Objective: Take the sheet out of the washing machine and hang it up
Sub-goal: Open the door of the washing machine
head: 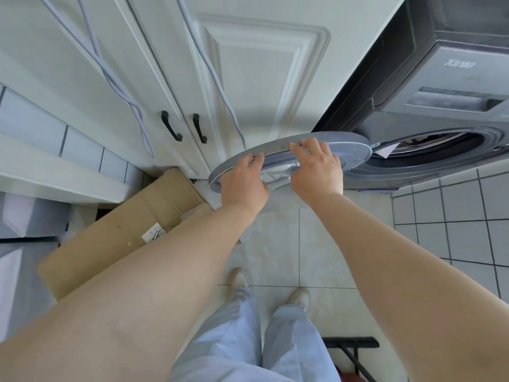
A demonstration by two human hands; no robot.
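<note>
fingers [254, 158] of both hands on washer door [349, 146] rim

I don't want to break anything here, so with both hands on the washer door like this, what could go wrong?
1. Both the left hand and right hand rest on the open washing machine door; leaning on it could strain the hinge.
2. The door swings toward the white cabinet door and could knock it.
3. The cardboard box by the feet is a trip hazard once you carry the sheet.
</note>
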